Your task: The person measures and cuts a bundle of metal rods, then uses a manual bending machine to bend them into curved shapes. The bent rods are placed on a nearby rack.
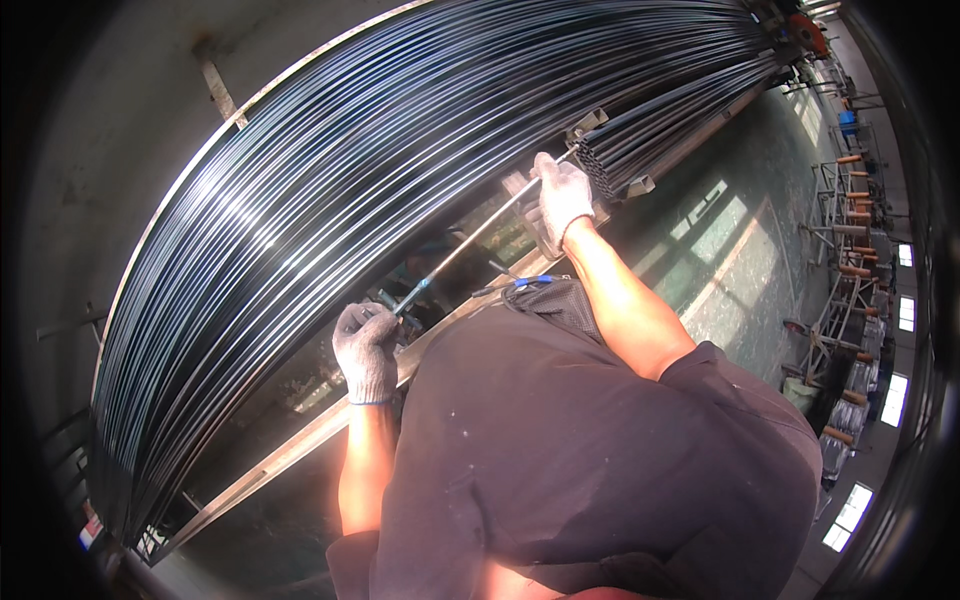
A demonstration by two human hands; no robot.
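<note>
A long thin metal rod with a bluish end runs slantwise between my two gloved hands. At its near left end my left hand is closed around the bluish handle part. Further up, my right hand grips the rod close to its far tip, fingers wrapped on it. The tip meets the open ends of a tight bundle of dark metal tubes; whether it goes into one I cannot tell. Beside the rod lies a wide bed of long, shiny dark tubes, which look curved in this view.
A pale rail runs along the near side of the tube bed. Short square metal posts stand by the bundle. On the right is a green floor with sunlit patches, then racks carrying orange-brown rolls. A blue item lies at my waist.
</note>
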